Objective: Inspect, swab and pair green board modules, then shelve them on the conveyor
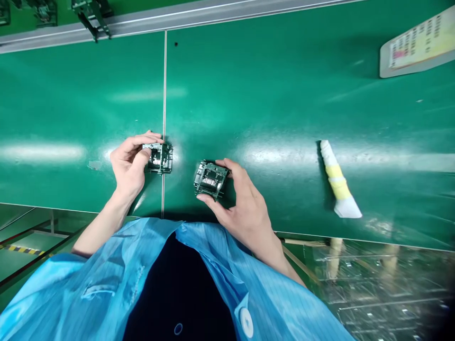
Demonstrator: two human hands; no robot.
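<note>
Near the seam of the green table, my left hand grips a small dark electronic assembly, thumb on its left part and fingers along its top edge. To the right, my right hand holds a similar boxy assembly between thumb and fingers, the thumb at its lower edge and the fingertips at its upper right corner. A gap of bare table separates the two assemblies. Both show circuit-board parts and thin frame edges.
A white tool wrapped in yellow tape lies to the right on the table. A labelled container is at the upper right. Beyond a metal rail sit more dark assemblies. Clear trays are below the table's right edge.
</note>
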